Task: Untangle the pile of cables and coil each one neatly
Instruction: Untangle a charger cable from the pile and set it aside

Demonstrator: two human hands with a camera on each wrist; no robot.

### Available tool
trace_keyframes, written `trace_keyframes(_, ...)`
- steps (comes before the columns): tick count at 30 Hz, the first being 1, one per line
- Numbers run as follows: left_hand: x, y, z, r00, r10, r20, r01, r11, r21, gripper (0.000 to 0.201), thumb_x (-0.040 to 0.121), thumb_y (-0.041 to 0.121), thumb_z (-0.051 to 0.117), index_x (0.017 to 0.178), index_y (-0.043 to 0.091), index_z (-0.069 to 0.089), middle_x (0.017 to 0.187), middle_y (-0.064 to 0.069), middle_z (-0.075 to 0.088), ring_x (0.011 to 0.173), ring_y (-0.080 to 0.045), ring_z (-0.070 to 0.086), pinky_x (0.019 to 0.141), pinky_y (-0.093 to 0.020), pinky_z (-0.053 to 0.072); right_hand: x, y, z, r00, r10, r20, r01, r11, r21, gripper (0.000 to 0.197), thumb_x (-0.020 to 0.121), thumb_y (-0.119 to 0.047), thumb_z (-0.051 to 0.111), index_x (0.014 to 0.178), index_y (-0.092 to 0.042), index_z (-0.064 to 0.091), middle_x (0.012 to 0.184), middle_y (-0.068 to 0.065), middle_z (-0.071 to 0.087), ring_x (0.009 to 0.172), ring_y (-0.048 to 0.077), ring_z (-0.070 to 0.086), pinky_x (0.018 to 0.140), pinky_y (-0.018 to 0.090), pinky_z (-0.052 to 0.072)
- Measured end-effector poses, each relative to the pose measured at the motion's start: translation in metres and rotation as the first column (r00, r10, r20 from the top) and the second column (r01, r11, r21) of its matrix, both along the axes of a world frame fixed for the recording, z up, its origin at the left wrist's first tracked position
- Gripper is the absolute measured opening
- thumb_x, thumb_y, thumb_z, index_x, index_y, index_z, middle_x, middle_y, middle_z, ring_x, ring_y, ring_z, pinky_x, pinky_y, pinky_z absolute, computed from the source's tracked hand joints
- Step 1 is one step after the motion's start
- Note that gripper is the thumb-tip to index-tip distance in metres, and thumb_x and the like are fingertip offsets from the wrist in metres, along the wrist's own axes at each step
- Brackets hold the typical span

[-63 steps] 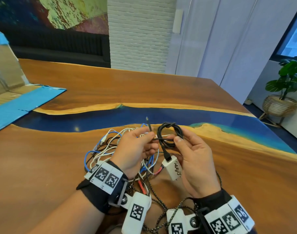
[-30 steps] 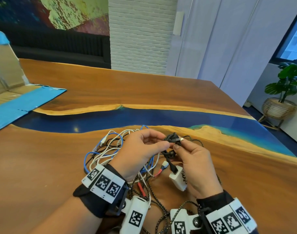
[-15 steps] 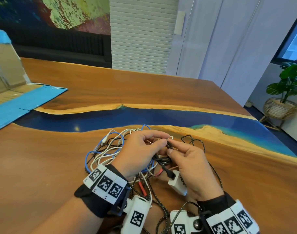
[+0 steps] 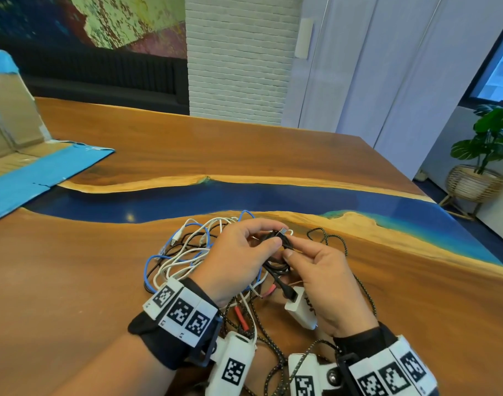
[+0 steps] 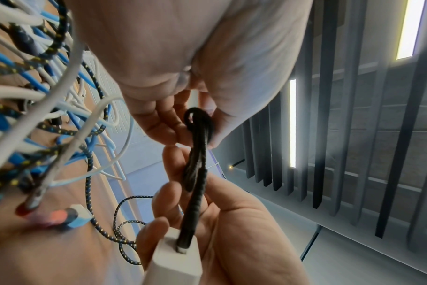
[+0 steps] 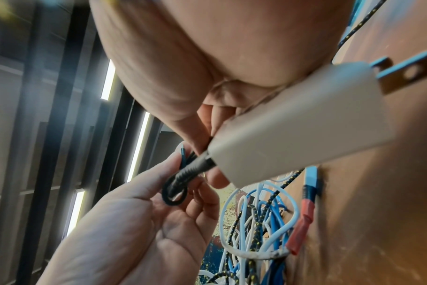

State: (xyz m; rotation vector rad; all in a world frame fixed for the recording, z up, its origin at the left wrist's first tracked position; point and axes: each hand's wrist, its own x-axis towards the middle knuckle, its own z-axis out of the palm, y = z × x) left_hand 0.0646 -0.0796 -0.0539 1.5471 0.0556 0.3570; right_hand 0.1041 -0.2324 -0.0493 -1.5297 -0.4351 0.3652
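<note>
Both hands have come lower, closer to the cable pile (image 4: 193,252). Left hand (image 4: 239,261) and right hand (image 4: 321,275) are pinching the black cable (image 4: 279,252), its white charger (image 4: 300,310) hanging just below.

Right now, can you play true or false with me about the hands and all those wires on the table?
1. Both hands hold the black cable. True: the left hand and the right hand both pinch it.
2. The black cable is plugged into a white charger. True.
3. The charger lies flat on the table, away from the hands. False: it sits against the right hand's palm.
4. The pile of wires is all black. False: it has white, blue and speckled ones too.
5. A potted plant stands on the table. False: it stands on the floor, off to the right.
</note>
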Motion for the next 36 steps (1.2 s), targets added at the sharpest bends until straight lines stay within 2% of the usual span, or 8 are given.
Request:
trace_keyframes(4, 0.003, 0.006, 0.001, 0.985, 0.13, 0.114, -0.131, 0.991, 0.002, 0.02, 0.09, 0.006, 0.074, 0.094, 0.024, 0.08, 0.094, -0.004, 0.076, 0.089, -0.019, 0.072, 0.082, -0.033, 0.058, -0.001, 0.0, 0.002, 1.0, -0.011, -0.029, 0.012, 1.0, 0.008, 0.029, 0.102, -0.001, 0.054, 0.114, -0.019, 0.072, 0.088, 0.009, 0.079, 0.052, 0.017, 0.067, 0.049, 0.025, 0.054)
trace_keyframes(10, 0.009, 0.013, -0.001, 0.938, 0.328, 0.111, -0.28, 0.907, -0.315, 0.01, 0.095, 0.009, 0.067, 0.089, 0.015, 0.071, 0.084, -0.005, 0.07, 0.08, -0.019, 0.066, 0.074, -0.034, 0.054, -0.005, 0.002, 0.009, 1.0, 0.009, -0.029, -0.007, 0.999, 0.05, 0.033, 0.099, 0.001, 0.055, 0.09, -0.027, 0.069, 0.071, -0.001, 0.077, 0.041, 0.009, 0.061, 0.044, 0.022, 0.052)
trace_keyframes(16, 0.009, 0.02, 0.001, 0.976, 0.218, -0.015, -0.211, 0.922, -0.325, 0.003, 0.093, 0.017, 0.072, 0.093, 0.014, 0.072, 0.09, -0.009, 0.069, 0.078, -0.018, 0.066, 0.069, -0.03, 0.052, 0.001, -0.004, 0.006, 0.997, -0.082, 0.008, 0.082, 0.996, 0.018, 0.028, 0.1, -0.002, 0.058, 0.109, -0.024, 0.072, 0.08, 0.002, 0.078, 0.053, 0.012, 0.062, 0.051, 0.027, 0.054)
trace_keyframes(22, 0.006, 0.019, 0.004, 0.995, 0.096, -0.024, -0.099, 0.933, -0.346, 0.027, 0.078, 0.031, 0.075, 0.099, 0.014, 0.073, 0.079, -0.002, 0.066, 0.071, -0.015, 0.064, 0.07, -0.03, 0.051, 0.013, -0.02, 0.019, 0.991, -0.136, 0.019, 0.135, 0.989, 0.067, 0.027, 0.1, -0.003, 0.057, 0.109, -0.018, 0.077, 0.089, 0.009, 0.078, 0.059, 0.022, 0.058, 0.055, 0.035, 0.055)
trace_keyframes(26, 0.01, 0.018, -0.003, 0.998, 0.031, -0.054, -0.043, 0.965, -0.259, 0.011, 0.088, 0.025, 0.069, 0.086, 0.016, 0.076, 0.074, -0.005, 0.061, 0.07, -0.018, 0.06, 0.066, -0.029, 0.05, 0.036, -0.051, 0.039, 0.977, -0.21, -0.041, 0.214, 0.97, 0.119, 0.02, 0.1, -0.007, 0.058, 0.109, -0.012, 0.076, 0.091, 0.011, 0.077, 0.059, 0.024, 0.059, 0.055, 0.037, 0.053)
trace_keyframes(28, 0.014, 0.016, -0.01, 0.998, 0.022, -0.059, -0.034, 0.978, -0.208, 0.018, 0.095, 0.016, 0.064, 0.083, 0.014, 0.077, 0.073, -0.006, 0.059, 0.07, -0.02, 0.059, 0.068, -0.033, 0.049, 0.051, -0.075, 0.046, 0.958, -0.263, -0.112, 0.278, 0.949, 0.15, 0.018, 0.101, -0.007, 0.058, 0.106, -0.01, 0.075, 0.089, 0.009, 0.075, 0.053, 0.023, 0.056, 0.051, 0.035, 0.051)
trace_keyframes(32, 0.021, 0.016, -0.018, 0.999, 0.023, -0.034, -0.029, 0.98, -0.199, 0.015, 0.095, 0.009, 0.06, 0.088, 0.004, 0.072, 0.065, -0.004, 0.059, 0.061, -0.016, 0.06, 0.069, -0.031, 0.046, 0.092, -0.136, 0.04, 0.876, -0.482, 0.021, 0.482, 0.873, -0.067, 0.015, 0.096, -0.006, 0.065, 0.104, -0.01, 0.076, 0.091, 0.008, 0.076, 0.053, 0.022, 0.057, 0.056, 0.038, 0.055)
trace_keyframes(36, 0.028, 0.024, -0.029, 0.999, 0.023, -0.04, -0.029, 0.986, -0.163, 0.021, 0.097, 0.011, 0.058, 0.086, 0.008, 0.075, 0.06, 0.001, 0.06, 0.056, -0.011, 0.061, 0.073, -0.034, 0.044, 0.122, -0.196, 0.024, 0.772, -0.625, 0.111, 0.622, 0.709, -0.332, 0.018, 0.091, 0.002, 0.065, 0.106, 0.002, 0.075, 0.086, 0.013, 0.074, 0.059, 0.018, 0.065, 0.06, 0.031, 0.058)
